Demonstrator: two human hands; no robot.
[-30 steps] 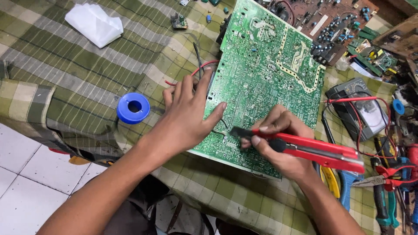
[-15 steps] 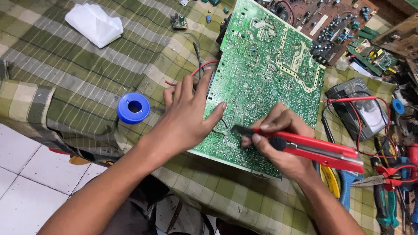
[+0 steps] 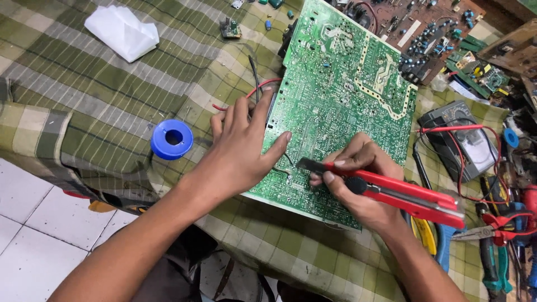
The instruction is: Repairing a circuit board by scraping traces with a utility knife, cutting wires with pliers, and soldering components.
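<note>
A large green circuit board lies solder side up on a green checked cloth. My left hand rests flat on the board's left edge, thumb spread onto the board, holding it down. My right hand grips a red utility knife. Its dark blade tip touches the board near the lower edge, beside a thin black wire. Red and black wires run out from under the board past my left fingers.
A blue spool sits left of my left hand. White crumpled tissue lies at the far left. A brown circuit board lies at the back right. A multimeter with red leads and pliers crowd the right side.
The knife blade has shifted slightly along the board near the black wire. My left hand has stayed where it was.
</note>
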